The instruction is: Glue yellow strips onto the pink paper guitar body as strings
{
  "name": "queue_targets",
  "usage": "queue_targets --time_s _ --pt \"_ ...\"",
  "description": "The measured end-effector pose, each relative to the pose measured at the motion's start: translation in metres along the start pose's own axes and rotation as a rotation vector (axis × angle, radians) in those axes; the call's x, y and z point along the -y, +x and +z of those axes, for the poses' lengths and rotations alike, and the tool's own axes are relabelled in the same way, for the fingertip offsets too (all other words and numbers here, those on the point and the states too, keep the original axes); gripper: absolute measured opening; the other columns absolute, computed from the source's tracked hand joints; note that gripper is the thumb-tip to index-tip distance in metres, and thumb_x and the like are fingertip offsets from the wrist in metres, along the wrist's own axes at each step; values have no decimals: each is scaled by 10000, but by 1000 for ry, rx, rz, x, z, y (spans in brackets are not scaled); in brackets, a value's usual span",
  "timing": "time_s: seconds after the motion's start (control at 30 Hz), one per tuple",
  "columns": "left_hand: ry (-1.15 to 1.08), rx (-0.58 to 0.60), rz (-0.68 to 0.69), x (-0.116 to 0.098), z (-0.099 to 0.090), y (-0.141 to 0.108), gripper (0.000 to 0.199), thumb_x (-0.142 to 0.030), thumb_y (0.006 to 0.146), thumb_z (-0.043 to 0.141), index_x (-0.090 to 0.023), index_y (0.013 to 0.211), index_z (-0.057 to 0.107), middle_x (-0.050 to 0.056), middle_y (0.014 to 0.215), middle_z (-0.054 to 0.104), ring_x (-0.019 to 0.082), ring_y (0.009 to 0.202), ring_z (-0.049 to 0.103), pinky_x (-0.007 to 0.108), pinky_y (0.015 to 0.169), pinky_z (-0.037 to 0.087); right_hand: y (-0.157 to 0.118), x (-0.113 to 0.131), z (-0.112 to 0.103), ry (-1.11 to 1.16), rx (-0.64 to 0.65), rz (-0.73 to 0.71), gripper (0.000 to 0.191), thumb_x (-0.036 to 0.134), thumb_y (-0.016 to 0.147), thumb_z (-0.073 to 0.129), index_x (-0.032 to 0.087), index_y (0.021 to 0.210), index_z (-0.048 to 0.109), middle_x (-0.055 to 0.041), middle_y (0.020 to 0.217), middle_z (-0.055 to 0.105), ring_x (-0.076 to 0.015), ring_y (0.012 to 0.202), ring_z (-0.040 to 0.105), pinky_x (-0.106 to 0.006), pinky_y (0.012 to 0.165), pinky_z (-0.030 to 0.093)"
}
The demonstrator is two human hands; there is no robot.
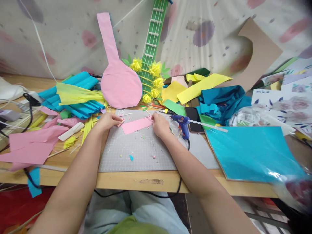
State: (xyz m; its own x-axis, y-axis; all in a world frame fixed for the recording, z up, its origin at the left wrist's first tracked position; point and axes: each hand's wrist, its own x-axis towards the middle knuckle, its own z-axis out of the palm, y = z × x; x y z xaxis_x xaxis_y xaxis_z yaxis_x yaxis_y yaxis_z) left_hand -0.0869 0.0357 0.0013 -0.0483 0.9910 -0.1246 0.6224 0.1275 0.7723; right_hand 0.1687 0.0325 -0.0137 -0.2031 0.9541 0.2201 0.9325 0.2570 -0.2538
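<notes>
A pink paper strip point(136, 125) lies on the upper part of the grey cutting mat point(136, 156). My right hand point(159, 124) is closed at the strip's right end, and a thin stick pokes out above its fingers. At the strip's left end is my left hand point(110, 122), its fingers pressed together on a small pink piece whose shape is hard to make out. Just right of my right hand lies a blue glue gun point(183, 125) with a long white glue stick. Small scraps dot the mat.
Behind the mat stand a pink banjo-shaped cutout point(122, 84) and a green guitar-like piece point(152, 42) with yellow flowers. Crepe paper point(80, 94) is heaped at left. A phone point(193, 118) and blue sheets point(253, 152) lie at right. A black cable hangs below the table edge.
</notes>
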Motion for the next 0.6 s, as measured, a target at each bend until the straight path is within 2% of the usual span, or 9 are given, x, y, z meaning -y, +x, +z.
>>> queue_targets --time_s 0.1,0.2,0.33,0.43,0.53,0.6 --pt "99 11 13 2 -1 2 220 -322 502 693 -185 670 727 32 727 698 161 653 571 241 546 381 0 0 1 11 -3 -1 226 103 810 341 202 934 502 -53 965 582 -191 924 502 -277 654 335" --pt "125 11 10 3 0 2 226 -351 524 673 -175 657 719 35 683 685 165 648 568 243 546 386 0 0 2 10 5 3 225 103 809 347 204 932 507 -54 972 583 -190 925 509 -277 650 340" --pt "-53 17 -43 2 1 -1 328 -361 505 681 -157 760 711 30 641 659 151 588 550 247 527 406 -1 0 3 4 -12 -15 218 122 819 348 202 942 510 -59 971 594 -192 926 518 -280 649 346" --pt "-169 -55 -68 0 -2 -6 324 -334 512 668 -153 780 690 19 668 647 133 573 537 240 519 413 -1 3 1 23 -16 -7 203 174 842 356 204 970 510 -55 943 617 -197 879 543 -279 624 345" --pt "-317 -90 -3 -4 -7 -13 228 -287 541 641 -159 730 648 6 691 616 108 586 521 217 524 415 -3 6 -1 52 -22 -11 216 277 863 382 215 1027 508 -42 913 643 -199 836 565 -281 620 351" --pt "-449 -68 68 -9 -10 -19 159 -284 573 623 -161 670 594 -5 630 563 90 546 490 205 500 398 -4 7 -1 65 -31 -55 231 326 872 381 230 1015 534 -32 921 652 -197 859 570 -282 639 359"
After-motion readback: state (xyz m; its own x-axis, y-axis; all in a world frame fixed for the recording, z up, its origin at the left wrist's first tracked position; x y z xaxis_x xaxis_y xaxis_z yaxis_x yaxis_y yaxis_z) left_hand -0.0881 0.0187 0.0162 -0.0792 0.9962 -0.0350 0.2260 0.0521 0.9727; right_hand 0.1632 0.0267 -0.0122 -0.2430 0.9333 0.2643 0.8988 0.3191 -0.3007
